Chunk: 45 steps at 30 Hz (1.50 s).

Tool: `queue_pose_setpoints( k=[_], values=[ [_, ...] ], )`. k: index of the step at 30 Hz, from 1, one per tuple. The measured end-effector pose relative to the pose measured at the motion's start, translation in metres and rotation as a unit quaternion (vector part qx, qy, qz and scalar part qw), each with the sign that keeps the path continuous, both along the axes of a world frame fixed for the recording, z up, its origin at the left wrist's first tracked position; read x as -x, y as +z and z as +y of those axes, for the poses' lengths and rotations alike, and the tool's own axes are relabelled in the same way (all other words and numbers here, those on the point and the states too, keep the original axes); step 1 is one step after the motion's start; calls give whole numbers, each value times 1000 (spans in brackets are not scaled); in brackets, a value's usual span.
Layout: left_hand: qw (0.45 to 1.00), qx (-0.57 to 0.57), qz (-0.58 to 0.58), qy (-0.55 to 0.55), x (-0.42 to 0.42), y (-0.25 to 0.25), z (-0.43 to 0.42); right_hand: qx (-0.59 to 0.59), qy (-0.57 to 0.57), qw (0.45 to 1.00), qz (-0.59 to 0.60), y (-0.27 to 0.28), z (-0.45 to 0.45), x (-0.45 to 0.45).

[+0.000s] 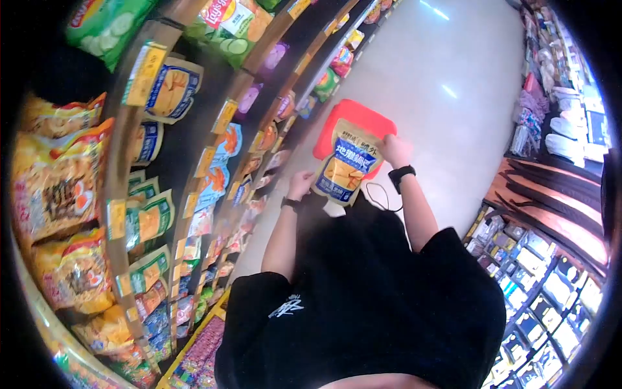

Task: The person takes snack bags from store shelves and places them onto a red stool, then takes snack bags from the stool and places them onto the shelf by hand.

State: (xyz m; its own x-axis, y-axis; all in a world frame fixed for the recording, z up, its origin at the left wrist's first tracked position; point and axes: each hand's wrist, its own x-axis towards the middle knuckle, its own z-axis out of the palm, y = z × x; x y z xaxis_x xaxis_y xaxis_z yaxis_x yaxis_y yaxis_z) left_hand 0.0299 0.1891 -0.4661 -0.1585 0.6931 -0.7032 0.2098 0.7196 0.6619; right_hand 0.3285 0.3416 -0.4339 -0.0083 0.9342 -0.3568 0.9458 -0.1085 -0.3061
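Note:
A tan and blue snack bag [345, 162] is held up in front of my body, its printed front facing me and leaning slightly. My right hand [397, 150] is closed on the bag's upper right edge. At the lower left edge, my left hand [300, 185] is closed with its fingertips against the bag; the exact grip is small and partly hidden. Behind the bag is a red plastic basket [334, 123], partly covered by it. A thin dark cord loop [382, 194] hangs near my right wrist.
Shelves of packaged snacks run along my left, with yellow price tags [144, 72], green chip bags [236, 29] and similar tan and blue bags [173, 89]. A pale floor aisle [447, 78] stretches ahead. More stocked shelves [538, 292] line the right.

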Motion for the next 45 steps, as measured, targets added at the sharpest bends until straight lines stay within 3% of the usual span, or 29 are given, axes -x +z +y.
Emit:
queue_pose_setpoints(
  k=[2,3,6,10,12,16,17,19,21,22,23,25,26,28,30,31,35,38,42,45],
  values=[
    [998,41,22,-31,-6,-9,17,15,31,998,-45,-18,13,0],
    [1000,1,17,-22,-7,-39,20,4,16,1000,-18,-18,20,3],
    [999,28,27,-35,-9,-102,40,17,1,999,31,-12,41,18],
    [991,-92,100,-3,-22,-168,74,-54,-42,991,114,-39,67,34],
    [994,-38,101,28,-28,-196,94,-75,48,996,26,-57,77,33],
    [988,14,139,69,-31,-203,103,-90,45,995,19,-82,65,18],
    [992,13,103,76,-31,-193,101,-43,-40,997,43,-91,64,14],
    [994,-1,37,100,-29,-136,102,-121,-29,987,99,-95,46,0],
    [979,-83,-97,160,-20,-118,92,-52,-59,993,86,-83,28,-10],
    [983,-23,-74,169,-15,-91,84,42,-100,986,128,-39,24,1],
    [951,-96,-193,220,-5,-81,69,-20,-77,984,157,-53,9,-6],
    [955,-178,-132,199,13,-60,45,-15,-74,980,184,-48,-6,-3],
    [972,-138,-48,182,22,-19,41,4,-81,973,218,-59,-11,-3],
    [986,-101,55,125,47,57,34,63,-101,939,324,-22,-18,17],
    [959,-186,34,211,66,135,18,19,8,949,314,-47,-18,23],
    [950,-186,92,232,79,164,13,19,36,947,319,-33,-17,31],
    [861,-354,144,334,128,252,16,-1,96,937,336,33,17,72],
    [783,-466,67,406,154,291,45,-37,137,928,344,72,32,88],
    [758,-487,62,430,196,314,95,-71,172,910,370,92,40,82],
    [771,-486,45,409,211,316,120,-59,150,905,394,110,34,61]
  ],
)
